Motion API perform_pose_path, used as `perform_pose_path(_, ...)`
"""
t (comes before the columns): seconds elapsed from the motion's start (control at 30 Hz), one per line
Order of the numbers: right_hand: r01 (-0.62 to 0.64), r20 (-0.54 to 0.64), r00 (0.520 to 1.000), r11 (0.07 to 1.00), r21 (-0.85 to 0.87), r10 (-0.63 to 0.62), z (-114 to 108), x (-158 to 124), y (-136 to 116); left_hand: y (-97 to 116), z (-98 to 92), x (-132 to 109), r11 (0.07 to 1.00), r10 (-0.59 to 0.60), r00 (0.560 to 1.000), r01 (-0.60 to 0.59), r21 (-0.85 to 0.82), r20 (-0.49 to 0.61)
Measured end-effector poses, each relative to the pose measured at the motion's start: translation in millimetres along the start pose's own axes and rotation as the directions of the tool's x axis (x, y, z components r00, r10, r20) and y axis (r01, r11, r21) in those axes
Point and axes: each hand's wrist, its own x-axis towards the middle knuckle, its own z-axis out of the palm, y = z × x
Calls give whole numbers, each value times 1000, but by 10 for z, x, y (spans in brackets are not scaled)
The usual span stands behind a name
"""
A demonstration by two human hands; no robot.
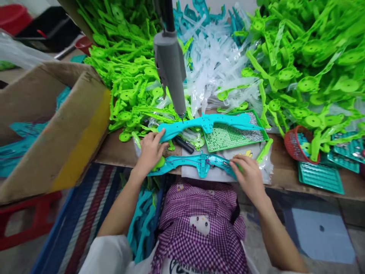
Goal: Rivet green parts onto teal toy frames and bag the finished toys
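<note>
Two long turquoise plastic bow-shaped parts lie across the workbench. My left hand grips the left end of the upper turquoise part, which rests under the tip of a hanging grey electric screwdriver. My right hand presses on the right half of the lower turquoise part near the bench's front edge, with a small green piece under the fingers. A green tray of small screws sits just behind the upper part.
Big heaps of green plastic parts and clear bags fill the back of the bench. A cardboard box stands at left, a small red basket and teal trays at right. A checked purple apron covers my lap.
</note>
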Motion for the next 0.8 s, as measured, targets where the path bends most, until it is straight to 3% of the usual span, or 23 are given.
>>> perform_pose_path(0.07,-36,-90,995,997,-69,30,95,-95,-69,150,-89,-69,1000,-12,997,13,15,-71)
perform_pose_path(0.13,-16,-92,996,991,-130,4,198,-140,-171,379,-137,-127,996,47,994,-53,-65,-102)
perform_pose_path(0.27,-39,-15,999,959,-280,36,450,-93,-403,940,-34,-139,933,276,961,-266,-242,8)
perform_pose_path(0.4,-95,-48,995,938,-332,83,589,-40,-494,1330,166,-75,943,223,968,-186,-274,110)
perform_pose_path(0.6,-35,-156,988,976,-215,1,638,-177,-476,1429,259,-66,969,145,974,-105,-222,174)
perform_pose_path(0.8,73,-160,983,993,-95,-87,724,-267,-500,1531,285,-1,974,160,954,-111,-197,254)
